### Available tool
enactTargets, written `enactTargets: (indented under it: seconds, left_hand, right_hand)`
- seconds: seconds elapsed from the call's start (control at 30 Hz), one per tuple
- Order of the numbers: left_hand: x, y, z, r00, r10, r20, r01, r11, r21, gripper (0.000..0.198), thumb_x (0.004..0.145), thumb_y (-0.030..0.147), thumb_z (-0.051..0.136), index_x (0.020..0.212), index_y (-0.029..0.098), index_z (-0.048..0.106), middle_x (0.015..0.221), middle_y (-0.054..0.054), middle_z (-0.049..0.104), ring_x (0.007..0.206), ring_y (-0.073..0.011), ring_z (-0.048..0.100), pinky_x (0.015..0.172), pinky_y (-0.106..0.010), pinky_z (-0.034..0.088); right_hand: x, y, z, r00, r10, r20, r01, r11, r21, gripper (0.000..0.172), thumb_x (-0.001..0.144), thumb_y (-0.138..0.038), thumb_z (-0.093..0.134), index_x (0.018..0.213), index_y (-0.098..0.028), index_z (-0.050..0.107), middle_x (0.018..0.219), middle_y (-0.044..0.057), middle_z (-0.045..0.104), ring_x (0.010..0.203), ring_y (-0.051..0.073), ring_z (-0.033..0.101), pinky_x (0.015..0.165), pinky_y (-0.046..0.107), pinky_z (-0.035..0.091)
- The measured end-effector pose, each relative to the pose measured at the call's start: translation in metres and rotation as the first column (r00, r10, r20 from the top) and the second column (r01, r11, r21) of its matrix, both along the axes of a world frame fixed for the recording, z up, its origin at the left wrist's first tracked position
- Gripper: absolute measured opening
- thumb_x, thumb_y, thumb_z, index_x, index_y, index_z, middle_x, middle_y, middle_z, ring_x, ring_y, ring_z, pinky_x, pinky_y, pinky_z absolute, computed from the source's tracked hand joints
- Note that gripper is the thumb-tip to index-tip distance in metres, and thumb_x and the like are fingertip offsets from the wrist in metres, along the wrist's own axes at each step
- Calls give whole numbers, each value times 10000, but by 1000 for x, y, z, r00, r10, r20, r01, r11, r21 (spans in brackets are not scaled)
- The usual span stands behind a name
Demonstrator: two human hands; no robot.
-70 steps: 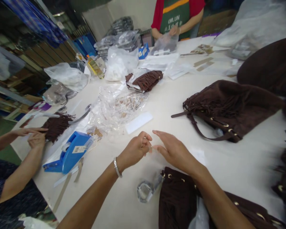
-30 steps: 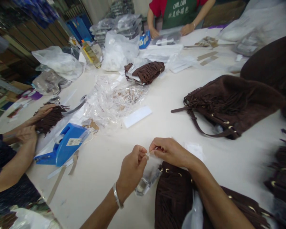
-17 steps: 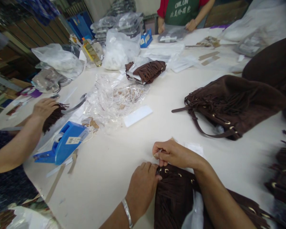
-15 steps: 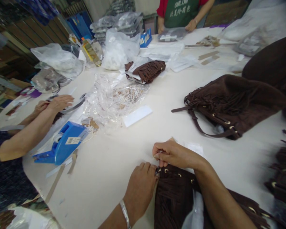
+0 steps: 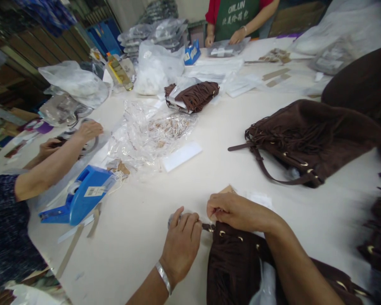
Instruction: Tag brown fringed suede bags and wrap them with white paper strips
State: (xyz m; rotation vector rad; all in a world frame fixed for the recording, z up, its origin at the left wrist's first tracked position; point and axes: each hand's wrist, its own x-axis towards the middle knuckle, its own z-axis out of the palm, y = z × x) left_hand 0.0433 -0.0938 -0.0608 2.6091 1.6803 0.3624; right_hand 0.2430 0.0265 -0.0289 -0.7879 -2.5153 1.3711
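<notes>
A dark brown fringed bag (image 5: 233,271) with gold eyelets lies on the table in front of me. My left hand (image 5: 182,243), a silver bangle on its wrist, is closed over the bag's short dark strap (image 5: 207,227), just left of the bag's top corner. A greyish wrapped end (image 5: 170,220) pokes out beyond its fingers. My right hand (image 5: 238,211) is pinched at that same corner, its fingertips curled under, so what they grip is hidden. Behind its knuckles shows a piece of brown card (image 5: 228,189). Clear plastic (image 5: 266,281) lies on the bag.
Another brown bag (image 5: 305,140) lies to the right, its strap towards me. At left stands a blue tape dispenser (image 5: 89,192), beside a co-worker's arm (image 5: 51,169). Crumpled clear plastic (image 5: 136,135) and a white card (image 5: 182,156) lie mid-table. Another person (image 5: 238,19) works across the table.
My left hand has shifted left from the bag's corner, and the strap now shows between it and the bag. My right hand's fingers have curled under. The co-worker's hand at left has moved.
</notes>
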Motion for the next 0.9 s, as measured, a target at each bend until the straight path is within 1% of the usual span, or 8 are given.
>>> enactTargets:
  seconds: [0.07, 0.2, 0.33, 0.57, 0.7, 0.9]
  left_hand:
    - [0, 0, -2, 1000, 5, 18, -5, 1000, -9, 183, 939, 96, 441, 965, 183, 599, 1075, -43, 668, 1027, -185, 608, 1109, -502, 336]
    - [0, 0, -2, 999, 10, 49, -10, 1000, -7, 194, 938, 89, 435, 946, 187, 602, 1047, -37, 676, 1011, -175, 617, 1114, -491, 334]
    - [0, 1, -2, 997, 19, 71, -19, 1000, 2, 185, 932, 84, 441, 944, 187, 594, 1043, -34, 675, 1002, -174, 616, 1113, -482, 333]
    - [0, 1, -2, 996, 18, 93, -17, 1000, -4, 165, 929, 83, 448, 930, 179, 582, 1038, -30, 676, 1002, -171, 609, 1118, -478, 316]
    - [0, 0, -1, 995, 14, 99, -15, 1000, 8, 161, 925, 79, 452, 934, 174, 582, 1027, -32, 677, 992, -173, 612, 1113, -474, 320]
    - [-1, 0, -6, 994, 14, 106, -15, 1000, 13, 149, 918, 83, 465, 946, 168, 585, 1033, -38, 671, 998, -180, 605, 1109, -486, 321]
  right_hand:
    - [0, 0, 1, 1000, 4, 3, -4, 1000, -21, 199, 789, -54, 500, 808, -191, 643, 828, 2, 635, 764, 139, 564, 774, 267, 404]
    - [-3, -1, 6, 999, -20, 35, 22, 999, -43, 193, 766, -60, 509, 797, -194, 645, 820, -4, 641, 744, 132, 566, 730, 250, 403]
    - [-4, -3, 7, 996, -36, 79, 37, 999, -18, 174, 736, -70, 514, 768, -189, 636, 803, 3, 638, 718, 134, 552, 677, 243, 393]
    - [-5, -6, 2, 994, -55, 92, 52, 998, 35, 160, 731, -82, 509, 758, -193, 621, 782, -5, 629, 697, 132, 541, 649, 241, 374]
    - [-7, -6, 4, 994, -51, 98, 48, 998, 38, 149, 731, -88, 517, 750, -192, 622, 787, -2, 636, 703, 133, 544, 654, 241, 369]
    - [-8, -7, 6, 988, -41, 151, 37, 999, 26, 138, 726, -94, 511, 740, -181, 617, 777, 3, 638, 715, 135, 543, 659, 239, 355]
